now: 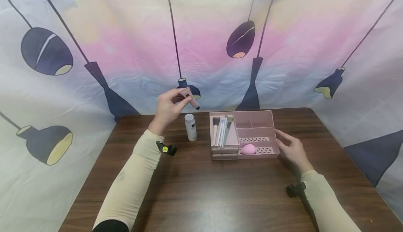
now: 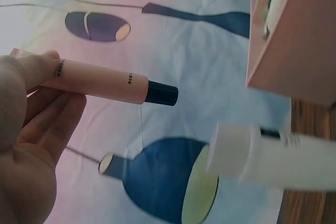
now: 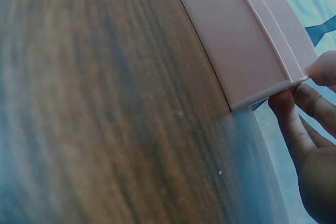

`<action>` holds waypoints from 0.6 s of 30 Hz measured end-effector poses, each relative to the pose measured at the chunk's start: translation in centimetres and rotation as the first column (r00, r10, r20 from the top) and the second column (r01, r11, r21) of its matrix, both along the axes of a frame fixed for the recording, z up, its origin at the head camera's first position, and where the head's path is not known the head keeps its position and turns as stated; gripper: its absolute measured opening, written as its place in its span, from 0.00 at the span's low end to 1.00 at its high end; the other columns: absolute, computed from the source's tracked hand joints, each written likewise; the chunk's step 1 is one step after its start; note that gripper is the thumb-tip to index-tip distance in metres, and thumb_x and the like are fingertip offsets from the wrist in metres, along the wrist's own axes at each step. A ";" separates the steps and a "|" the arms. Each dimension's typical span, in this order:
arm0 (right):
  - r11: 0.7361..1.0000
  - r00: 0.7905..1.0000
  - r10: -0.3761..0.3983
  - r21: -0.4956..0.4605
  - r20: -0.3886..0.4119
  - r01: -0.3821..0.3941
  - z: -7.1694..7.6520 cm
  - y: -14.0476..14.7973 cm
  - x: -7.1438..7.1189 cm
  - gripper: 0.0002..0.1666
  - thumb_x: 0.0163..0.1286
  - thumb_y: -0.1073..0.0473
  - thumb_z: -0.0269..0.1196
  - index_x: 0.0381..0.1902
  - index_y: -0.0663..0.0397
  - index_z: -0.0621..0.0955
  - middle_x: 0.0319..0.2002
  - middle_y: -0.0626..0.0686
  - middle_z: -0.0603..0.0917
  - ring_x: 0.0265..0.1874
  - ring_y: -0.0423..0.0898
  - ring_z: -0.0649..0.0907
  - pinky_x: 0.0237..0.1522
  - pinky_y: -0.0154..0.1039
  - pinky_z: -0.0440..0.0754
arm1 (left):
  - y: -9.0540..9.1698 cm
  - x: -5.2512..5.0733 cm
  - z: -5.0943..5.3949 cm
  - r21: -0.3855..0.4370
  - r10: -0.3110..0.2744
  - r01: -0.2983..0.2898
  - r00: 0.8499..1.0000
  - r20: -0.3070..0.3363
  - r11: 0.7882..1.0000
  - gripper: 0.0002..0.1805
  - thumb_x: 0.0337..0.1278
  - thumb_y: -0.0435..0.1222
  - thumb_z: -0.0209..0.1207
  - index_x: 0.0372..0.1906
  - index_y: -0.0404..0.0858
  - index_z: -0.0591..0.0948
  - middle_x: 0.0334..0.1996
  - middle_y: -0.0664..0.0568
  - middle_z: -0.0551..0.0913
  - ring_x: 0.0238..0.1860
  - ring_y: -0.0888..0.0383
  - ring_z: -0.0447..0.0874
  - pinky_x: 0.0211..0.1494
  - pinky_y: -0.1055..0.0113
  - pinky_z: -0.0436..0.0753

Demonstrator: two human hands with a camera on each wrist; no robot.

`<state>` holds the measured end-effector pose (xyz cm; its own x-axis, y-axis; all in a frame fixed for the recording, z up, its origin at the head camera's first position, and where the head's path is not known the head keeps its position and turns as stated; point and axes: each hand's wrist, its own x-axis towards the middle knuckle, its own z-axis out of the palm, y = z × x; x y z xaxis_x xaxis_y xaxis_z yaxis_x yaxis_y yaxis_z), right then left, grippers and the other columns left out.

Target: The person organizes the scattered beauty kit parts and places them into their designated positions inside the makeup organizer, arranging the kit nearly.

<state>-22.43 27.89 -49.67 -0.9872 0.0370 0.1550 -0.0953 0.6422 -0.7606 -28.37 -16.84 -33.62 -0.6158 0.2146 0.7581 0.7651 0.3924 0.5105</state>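
Observation:
Between thumb and fingers, my left hand (image 1: pixel 170 108) pinches a pink cosmetic tube (image 2: pixel 100 81) with a black cap (image 2: pixel 161 93). The tube is raised above the table, its cap slanting down to the right in the head view. Below it a white bottle (image 1: pixel 190 128) stands upright on the table, apart from the hand. My right hand (image 1: pixel 293 151) touches the right side of a pink makeup organizer (image 1: pixel 256 116), its fingers fairly straight in the head view. Fingertips (image 3: pixel 282 99) meet the organizer's side wall in the right wrist view.
Several makeup brushes (image 1: pixel 224 130) lie in the organizer's left section, above small drawers (image 1: pixel 225 154). A pink makeup sponge (image 1: pixel 248 149) sits in its front tray. Behind the wooden table (image 1: pixel 201 193) hangs a cloth (image 1: pixel 138 50) printed with lamps.

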 end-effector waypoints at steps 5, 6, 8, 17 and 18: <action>1.000 1.000 -0.001 0.000 -0.001 0.001 -0.4 0.0 -0.1 0.28 0.72 0.49 0.58 0.68 0.43 0.73 0.66 0.64 0.72 0.46 0.55 0.74 0.44 0.46 0.70 | 2.2 1.0 1.3 0.003 -0.122 0.122 0.992 -0.025 0.992 0.16 0.52 0.21 0.64 0.48 0.26 0.82 0.38 0.37 0.86 0.41 0.44 0.87 0.46 0.57 0.85; 1.000 1.000 0.000 -0.005 0.002 0.000 -0.4 0.0 -0.1 0.28 0.72 0.49 0.58 0.68 0.43 0.73 0.66 0.64 0.72 0.47 0.55 0.74 0.44 0.46 0.70 | 2.6 1.3 1.6 0.000 -0.149 0.149 0.989 -0.019 0.989 0.16 0.52 0.20 0.63 0.49 0.26 0.82 0.36 0.36 0.86 0.42 0.44 0.86 0.47 0.56 0.85; 1.000 1.000 -0.004 -0.013 0.002 0.004 -0.5 0.0 -0.1 0.28 0.72 0.49 0.59 0.68 0.43 0.73 0.66 0.63 0.72 0.50 0.55 0.75 0.47 0.49 0.71 | 3.5 2.0 2.3 -0.006 -0.160 0.160 0.987 -0.007 0.987 0.17 0.52 0.20 0.63 0.50 0.24 0.81 0.37 0.35 0.85 0.42 0.43 0.86 0.48 0.55 0.85; 1.000 1.000 0.001 -0.026 -0.020 -0.001 -0.3 0.0 -0.2 0.27 0.71 0.51 0.60 0.67 0.44 0.74 0.66 0.62 0.73 0.49 0.55 0.75 0.47 0.48 0.70 | 6.6 2.2 2.7 -0.003 -0.169 0.170 0.982 0.088 0.985 0.17 0.53 0.22 0.64 0.50 0.24 0.81 0.42 0.34 0.85 0.46 0.42 0.84 0.49 0.53 0.85; 1.000 1.000 0.000 -0.026 -0.021 0.000 -0.3 0.0 -0.2 0.27 0.71 0.52 0.60 0.67 0.44 0.74 0.65 0.62 0.73 0.49 0.55 0.75 0.47 0.47 0.70 | 7.0 2.2 2.6 0.000 -0.177 0.178 0.980 0.095 0.984 0.17 0.53 0.22 0.64 0.51 0.24 0.81 0.42 0.34 0.85 0.46 0.42 0.84 0.49 0.53 0.85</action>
<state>-22.67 27.93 -50.00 -0.9837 0.0414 0.1747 -0.1115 0.6221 -0.7750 -26.22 -9.87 -31.01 -0.6359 0.3330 0.6963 0.7717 0.2587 0.5810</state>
